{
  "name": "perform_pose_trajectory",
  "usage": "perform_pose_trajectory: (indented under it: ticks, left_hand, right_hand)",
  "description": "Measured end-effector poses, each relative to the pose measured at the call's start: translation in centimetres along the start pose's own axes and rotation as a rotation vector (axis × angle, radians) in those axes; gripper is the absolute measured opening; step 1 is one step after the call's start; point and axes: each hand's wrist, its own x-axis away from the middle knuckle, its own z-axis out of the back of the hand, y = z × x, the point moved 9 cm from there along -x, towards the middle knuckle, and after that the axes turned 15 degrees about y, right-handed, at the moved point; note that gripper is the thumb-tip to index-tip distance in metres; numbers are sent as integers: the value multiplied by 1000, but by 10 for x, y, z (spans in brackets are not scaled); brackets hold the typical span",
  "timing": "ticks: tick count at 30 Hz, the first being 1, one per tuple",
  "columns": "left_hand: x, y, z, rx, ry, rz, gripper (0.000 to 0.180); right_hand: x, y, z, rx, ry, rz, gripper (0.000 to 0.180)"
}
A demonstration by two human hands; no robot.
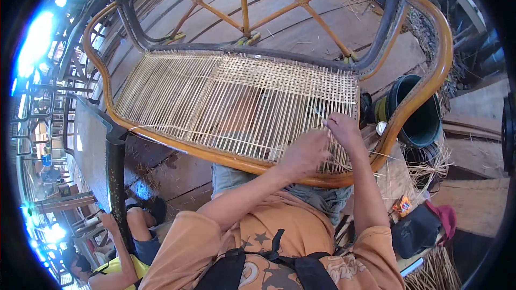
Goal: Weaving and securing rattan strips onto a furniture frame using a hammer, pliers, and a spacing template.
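A rattan bench frame [226,157] lies across my lap, its seat strung with pale cane strands [177,96]. Crosswise strands form a woven band [290,77] along the far side and denser weave toward the right end. My right hand [344,128] is closed in a pinch over the right part of the seat, gripping a thin cane strand [319,113] that slants up and left. Just left of it and nearer to me, my left hand [305,153] hovers over or touches the strands; its fingers are smeared and partly hidden.
A dark bucket [413,110] stands right of the bench, with loose cane strips [432,165] beside it. A dark bag [418,231] and an orange packet [402,205] lie at the lower right. Another person [121,266] in yellow sits at the lower left, near a dark post [115,182].
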Motion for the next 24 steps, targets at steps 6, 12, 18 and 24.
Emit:
perform_pose_trajectory:
  ticks: [6, 12, 18, 24]
  left_hand:
    - [30, -94, 23, 62, 252, 733, 22]
    - [19, -94, -15, -132, 3, 792, 19]
    - [3, -80, -14, -229, -89, 735, 17]
    - [21, -112, -34, -41, -181, 988, 20]
  right_hand:
    - [0, 44, -19, 131, -62, 58, 29]
    - [7, 32, -15, 205, -128, 52, 28]
    - [5, 40, -18, 326, -126, 60, 25]
    - [6, 38, -19, 321, -142, 78, 22]
